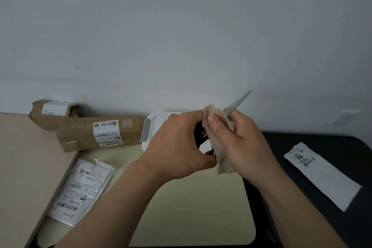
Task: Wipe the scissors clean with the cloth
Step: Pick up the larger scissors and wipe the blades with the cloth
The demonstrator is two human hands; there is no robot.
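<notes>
Left hand [177, 147] curls round the dark handle end of the scissors [238, 103]; the handle is mostly hidden. Right hand [245, 143] grips the cloth [220, 147], bunched around the blades, thumb pressing on top. Grey blade tip sticks out up-right past the cloth. All of it is held in the air over a pale mat [191, 207]. Just behind the hands: white container [155, 119] with a grey handle. Left: two cardboard boxes [100, 134], touching, torn plastic mailer [80, 189] nearer. Right: white mailer [324, 175] flat on the dark worktop [342, 143].
</notes>
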